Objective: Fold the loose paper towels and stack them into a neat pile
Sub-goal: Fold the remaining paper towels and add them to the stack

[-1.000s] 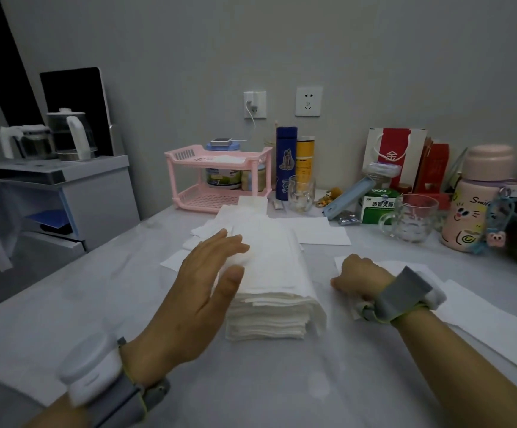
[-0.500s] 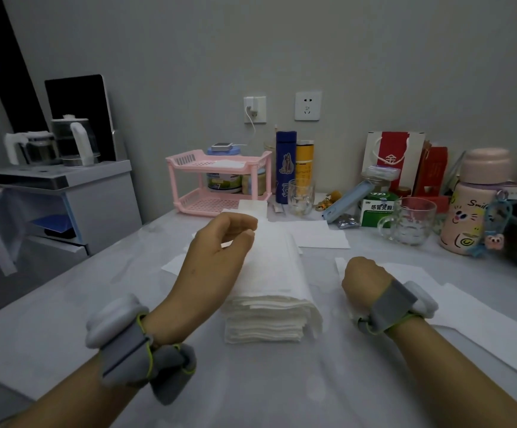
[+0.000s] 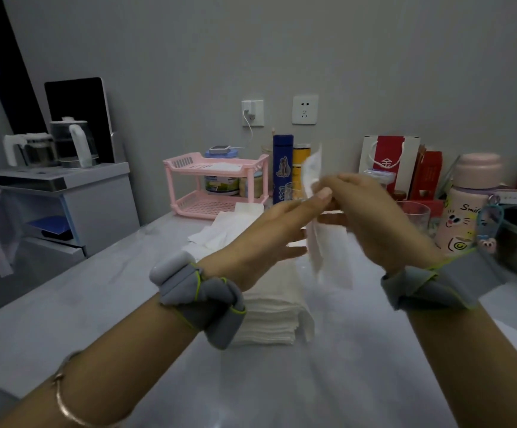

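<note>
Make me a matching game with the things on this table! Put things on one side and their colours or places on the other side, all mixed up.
Things:
1. paper towel
2. pile of towels
3. two-shelf rack
4. bottle right next to the rack

Colour or place:
A. pink
B. pinched up in the air by the left hand and the right hand
C. dark blue
D. lying on the table, below the left wrist

Right pairs: 1-B, 2-D, 3-A, 4-C.
</note>
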A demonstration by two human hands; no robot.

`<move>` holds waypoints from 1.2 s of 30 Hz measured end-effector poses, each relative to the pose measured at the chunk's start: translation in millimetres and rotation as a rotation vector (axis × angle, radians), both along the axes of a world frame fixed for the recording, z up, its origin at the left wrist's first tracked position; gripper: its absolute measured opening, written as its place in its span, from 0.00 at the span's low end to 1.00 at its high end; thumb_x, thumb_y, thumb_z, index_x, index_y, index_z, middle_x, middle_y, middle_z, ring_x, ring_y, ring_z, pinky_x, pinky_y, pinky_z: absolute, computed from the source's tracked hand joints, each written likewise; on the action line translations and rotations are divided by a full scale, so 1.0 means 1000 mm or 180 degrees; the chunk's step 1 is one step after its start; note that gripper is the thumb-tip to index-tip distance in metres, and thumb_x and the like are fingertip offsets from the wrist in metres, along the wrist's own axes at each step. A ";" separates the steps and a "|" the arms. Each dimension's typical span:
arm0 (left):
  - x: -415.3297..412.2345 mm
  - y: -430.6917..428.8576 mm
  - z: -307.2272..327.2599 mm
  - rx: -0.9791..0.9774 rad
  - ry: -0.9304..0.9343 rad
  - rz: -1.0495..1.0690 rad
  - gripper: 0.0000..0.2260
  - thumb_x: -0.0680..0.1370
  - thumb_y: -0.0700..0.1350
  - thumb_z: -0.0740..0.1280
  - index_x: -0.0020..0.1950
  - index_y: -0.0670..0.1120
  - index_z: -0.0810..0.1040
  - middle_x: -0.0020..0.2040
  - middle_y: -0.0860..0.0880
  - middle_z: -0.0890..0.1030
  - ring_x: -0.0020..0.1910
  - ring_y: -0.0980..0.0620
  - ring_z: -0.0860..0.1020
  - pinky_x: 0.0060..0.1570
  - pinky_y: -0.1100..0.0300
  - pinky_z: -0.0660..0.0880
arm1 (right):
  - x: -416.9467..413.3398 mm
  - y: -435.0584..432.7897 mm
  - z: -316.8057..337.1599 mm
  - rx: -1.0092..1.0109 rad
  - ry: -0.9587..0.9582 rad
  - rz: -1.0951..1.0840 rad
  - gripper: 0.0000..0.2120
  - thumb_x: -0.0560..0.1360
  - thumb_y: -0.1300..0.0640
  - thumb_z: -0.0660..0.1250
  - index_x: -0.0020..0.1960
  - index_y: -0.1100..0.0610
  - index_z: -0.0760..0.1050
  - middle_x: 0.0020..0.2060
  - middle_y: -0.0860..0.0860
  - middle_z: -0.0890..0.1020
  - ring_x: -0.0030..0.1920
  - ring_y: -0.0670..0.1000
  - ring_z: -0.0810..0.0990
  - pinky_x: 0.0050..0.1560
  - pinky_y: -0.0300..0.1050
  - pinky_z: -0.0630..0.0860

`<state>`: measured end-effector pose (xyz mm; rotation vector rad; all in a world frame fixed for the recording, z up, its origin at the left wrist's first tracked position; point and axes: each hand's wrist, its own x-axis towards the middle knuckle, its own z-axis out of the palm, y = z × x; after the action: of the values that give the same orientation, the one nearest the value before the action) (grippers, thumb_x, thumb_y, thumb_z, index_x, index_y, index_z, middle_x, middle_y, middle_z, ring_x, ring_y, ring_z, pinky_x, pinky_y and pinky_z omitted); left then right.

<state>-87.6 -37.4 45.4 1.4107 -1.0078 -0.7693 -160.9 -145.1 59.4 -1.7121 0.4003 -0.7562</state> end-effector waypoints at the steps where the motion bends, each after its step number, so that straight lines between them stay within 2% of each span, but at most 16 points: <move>1: -0.001 -0.001 0.001 -0.0176 0.0146 -0.0007 0.22 0.68 0.61 0.64 0.58 0.53 0.74 0.57 0.50 0.80 0.58 0.50 0.78 0.61 0.51 0.74 | 0.002 0.010 -0.001 0.0093 -0.0052 0.0158 0.08 0.78 0.57 0.60 0.42 0.54 0.75 0.41 0.52 0.80 0.43 0.48 0.79 0.37 0.36 0.77; 3: 0.001 0.002 0.004 -0.0526 0.0624 0.0093 0.14 0.74 0.54 0.63 0.55 0.48 0.78 0.53 0.46 0.83 0.52 0.49 0.81 0.56 0.52 0.77 | 0.004 0.022 0.000 0.0160 -0.0177 0.0340 0.09 0.79 0.58 0.59 0.44 0.56 0.77 0.43 0.54 0.81 0.45 0.50 0.81 0.42 0.35 0.79; 5: 0.008 0.009 0.005 -0.0682 0.1184 0.0143 0.09 0.78 0.46 0.61 0.50 0.46 0.80 0.45 0.45 0.84 0.45 0.49 0.83 0.50 0.54 0.79 | 0.004 0.025 0.002 0.0196 -0.0396 0.0450 0.10 0.79 0.59 0.58 0.47 0.59 0.78 0.46 0.56 0.82 0.48 0.52 0.81 0.50 0.41 0.80; 7: 0.019 0.017 0.007 -0.0638 0.1468 0.0370 0.08 0.79 0.43 0.60 0.49 0.44 0.78 0.41 0.46 0.84 0.39 0.49 0.83 0.44 0.54 0.80 | 0.003 0.020 0.003 0.0075 -0.0609 0.0231 0.08 0.79 0.59 0.59 0.47 0.55 0.78 0.46 0.50 0.81 0.49 0.49 0.80 0.50 0.40 0.79; 10: 0.035 0.031 0.014 -0.0675 0.1454 0.0672 0.09 0.80 0.41 0.59 0.54 0.42 0.77 0.40 0.47 0.84 0.36 0.51 0.83 0.37 0.57 0.81 | 0.007 0.008 -0.004 -0.0119 -0.0484 -0.0317 0.05 0.77 0.54 0.64 0.52 0.50 0.72 0.45 0.41 0.76 0.46 0.42 0.75 0.43 0.35 0.72; 13: 0.047 0.043 0.021 -0.0743 0.1418 0.0715 0.10 0.80 0.41 0.58 0.54 0.42 0.77 0.43 0.46 0.85 0.37 0.51 0.84 0.38 0.55 0.81 | 0.010 0.003 -0.013 0.0976 0.0168 0.0524 0.15 0.70 0.46 0.68 0.51 0.52 0.71 0.48 0.48 0.79 0.49 0.51 0.79 0.43 0.45 0.76; 15: 0.053 0.049 0.021 -0.0684 0.1395 0.0773 0.09 0.80 0.41 0.58 0.52 0.42 0.78 0.44 0.46 0.85 0.38 0.50 0.84 0.38 0.53 0.80 | 0.015 0.004 -0.020 0.1623 0.0179 0.1013 0.19 0.65 0.49 0.70 0.54 0.53 0.74 0.48 0.54 0.83 0.49 0.55 0.81 0.43 0.50 0.80; 16: 0.056 0.052 0.019 -0.0634 0.1397 0.0813 0.09 0.80 0.42 0.58 0.51 0.43 0.78 0.43 0.46 0.85 0.37 0.50 0.84 0.37 0.54 0.80 | 0.020 0.004 -0.024 0.1731 0.0109 0.1043 0.19 0.67 0.52 0.70 0.56 0.55 0.74 0.49 0.55 0.83 0.48 0.55 0.82 0.43 0.50 0.81; 18: 0.062 0.055 0.013 -0.0439 0.1358 0.0988 0.07 0.79 0.42 0.59 0.50 0.43 0.77 0.41 0.47 0.85 0.37 0.50 0.83 0.36 0.55 0.81 | 0.029 0.004 -0.032 0.1492 0.0041 0.0758 0.14 0.71 0.58 0.69 0.56 0.58 0.74 0.49 0.55 0.83 0.46 0.54 0.82 0.43 0.47 0.81; 21: 0.071 0.061 -0.005 -0.0063 0.1146 0.1408 0.08 0.77 0.40 0.63 0.56 0.43 0.76 0.45 0.46 0.83 0.40 0.49 0.81 0.34 0.56 0.79 | 0.037 0.007 -0.043 0.0809 0.0085 0.0324 0.16 0.71 0.59 0.71 0.55 0.55 0.69 0.43 0.50 0.81 0.39 0.47 0.82 0.33 0.39 0.80; 24: 0.080 0.066 -0.023 0.0262 0.0867 0.1695 0.09 0.76 0.39 0.66 0.56 0.43 0.74 0.48 0.44 0.81 0.43 0.47 0.79 0.36 0.56 0.76 | 0.041 0.010 -0.054 0.0214 0.0289 0.0109 0.18 0.71 0.57 0.72 0.53 0.51 0.65 0.39 0.47 0.77 0.33 0.42 0.79 0.26 0.31 0.74; 27: 0.090 0.068 -0.036 0.0482 0.0610 0.1825 0.06 0.76 0.40 0.66 0.52 0.43 0.75 0.47 0.44 0.81 0.44 0.46 0.79 0.38 0.56 0.76 | 0.047 0.010 -0.062 -0.0350 0.0587 -0.0101 0.20 0.70 0.52 0.73 0.54 0.50 0.64 0.38 0.46 0.74 0.36 0.43 0.75 0.27 0.31 0.71; 30: 0.094 0.074 -0.047 0.0669 0.0414 0.1869 0.02 0.76 0.40 0.67 0.48 0.45 0.75 0.44 0.46 0.81 0.42 0.48 0.79 0.35 0.58 0.76 | 0.055 0.011 -0.071 -0.0695 0.0686 -0.0176 0.23 0.69 0.51 0.74 0.55 0.50 0.64 0.35 0.45 0.72 0.34 0.42 0.72 0.24 0.28 0.66; 33: 0.091 0.075 -0.054 0.0908 0.0064 0.1881 0.11 0.77 0.43 0.66 0.58 0.42 0.74 0.47 0.49 0.80 0.42 0.50 0.78 0.32 0.63 0.74 | 0.057 0.006 -0.080 -0.0769 0.0792 -0.0364 0.26 0.69 0.46 0.72 0.59 0.51 0.62 0.39 0.46 0.72 0.39 0.43 0.72 0.31 0.34 0.65; 34: 0.092 0.075 -0.058 0.1101 -0.0300 0.2025 0.18 0.77 0.45 0.66 0.65 0.42 0.69 0.54 0.48 0.78 0.47 0.49 0.77 0.37 0.61 0.75 | 0.056 0.002 -0.082 -0.0621 0.0777 -0.0442 0.26 0.70 0.45 0.70 0.61 0.53 0.62 0.42 0.48 0.73 0.41 0.45 0.73 0.34 0.36 0.66; 36: 0.092 0.078 -0.063 0.1407 -0.1512 0.2519 0.31 0.77 0.51 0.65 0.75 0.43 0.56 0.70 0.44 0.67 0.64 0.44 0.68 0.59 0.54 0.69 | 0.053 -0.006 -0.083 -0.0126 0.0795 -0.0551 0.26 0.74 0.45 0.65 0.65 0.58 0.63 0.45 0.51 0.74 0.44 0.48 0.74 0.38 0.41 0.71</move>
<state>4.6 40.1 -17.3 2.2402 -0.5305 -0.0517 -107.7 -151.3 -23.5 -1.8321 0.7171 -0.6786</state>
